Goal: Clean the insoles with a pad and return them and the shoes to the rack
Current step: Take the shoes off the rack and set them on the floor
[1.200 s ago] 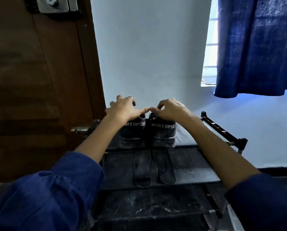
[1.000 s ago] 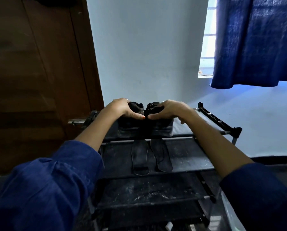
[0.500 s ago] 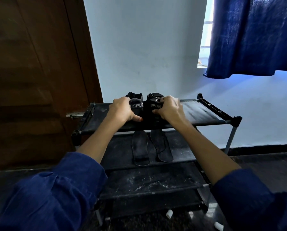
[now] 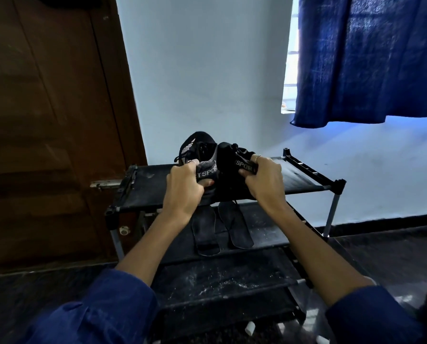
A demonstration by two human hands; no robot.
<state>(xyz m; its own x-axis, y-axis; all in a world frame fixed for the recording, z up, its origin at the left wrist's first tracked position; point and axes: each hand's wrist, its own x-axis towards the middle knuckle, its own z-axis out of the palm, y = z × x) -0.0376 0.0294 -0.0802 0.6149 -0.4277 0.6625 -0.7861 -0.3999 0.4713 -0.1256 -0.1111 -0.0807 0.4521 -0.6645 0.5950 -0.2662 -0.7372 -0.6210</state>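
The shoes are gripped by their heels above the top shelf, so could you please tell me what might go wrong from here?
1. Each hand, left and right, has a grip only on the heel of its shoe, left shoe and right shoe, so a tilted shoe might slip.
2. A loose lace hangs by the top shelf edge and could snag.
3. The two insoles lie on the shelf below; a dropped shoe could knock them off.
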